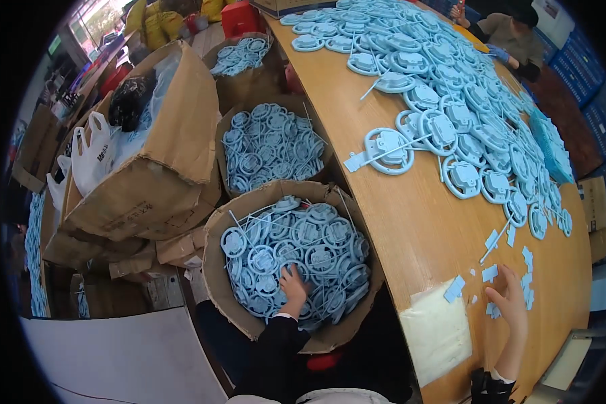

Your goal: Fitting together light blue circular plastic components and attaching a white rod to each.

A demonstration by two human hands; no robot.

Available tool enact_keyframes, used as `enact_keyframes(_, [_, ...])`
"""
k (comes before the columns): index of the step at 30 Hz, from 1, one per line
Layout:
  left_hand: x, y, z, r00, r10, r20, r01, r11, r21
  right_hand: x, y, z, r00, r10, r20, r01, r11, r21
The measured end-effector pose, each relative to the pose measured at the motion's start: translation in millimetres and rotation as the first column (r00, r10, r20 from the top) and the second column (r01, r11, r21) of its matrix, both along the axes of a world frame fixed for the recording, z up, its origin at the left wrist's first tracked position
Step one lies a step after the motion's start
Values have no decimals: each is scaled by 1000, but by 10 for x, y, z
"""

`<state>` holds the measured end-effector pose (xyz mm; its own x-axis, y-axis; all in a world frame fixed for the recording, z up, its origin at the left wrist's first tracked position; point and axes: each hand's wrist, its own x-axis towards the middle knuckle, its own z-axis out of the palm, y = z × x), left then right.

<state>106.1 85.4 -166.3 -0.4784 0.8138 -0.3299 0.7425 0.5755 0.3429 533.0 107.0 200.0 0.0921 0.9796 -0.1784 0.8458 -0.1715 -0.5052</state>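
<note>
Presumably for reach, blue rings point(320, 256) fill a six-o'clock carton point(217, 276) under the left hand point(293, 288), its hold unclear; the four-o'clock right hand point(512, 301), half-open, seems empty beside tabs point(489, 273).

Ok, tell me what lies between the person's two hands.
In the head view, going from left hand to right hand: blue wheel-shaped parts, the carton's rim, bare tabletop, pale sheet, small blue pieces.

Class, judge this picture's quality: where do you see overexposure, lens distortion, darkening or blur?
Head view: the pale, bright window at upper left looks washed out; the right edge of the long brown wooden table bows outward; black fills the corners; the bare left hand and bare right hand show no obvious motion blur.
</note>
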Motion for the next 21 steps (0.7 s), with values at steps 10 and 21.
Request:
enact_keyframes(10, [395, 413, 240, 884, -459, -92, 467, 879, 99, -706, 222, 191, 934, 353, 47, -356, 932, 73])
enact_keyframes(21, [115, 380, 109, 864, -483, 143, 462, 873, 158, -716, 79, 94, 935, 325, -142, -325, 945, 24])
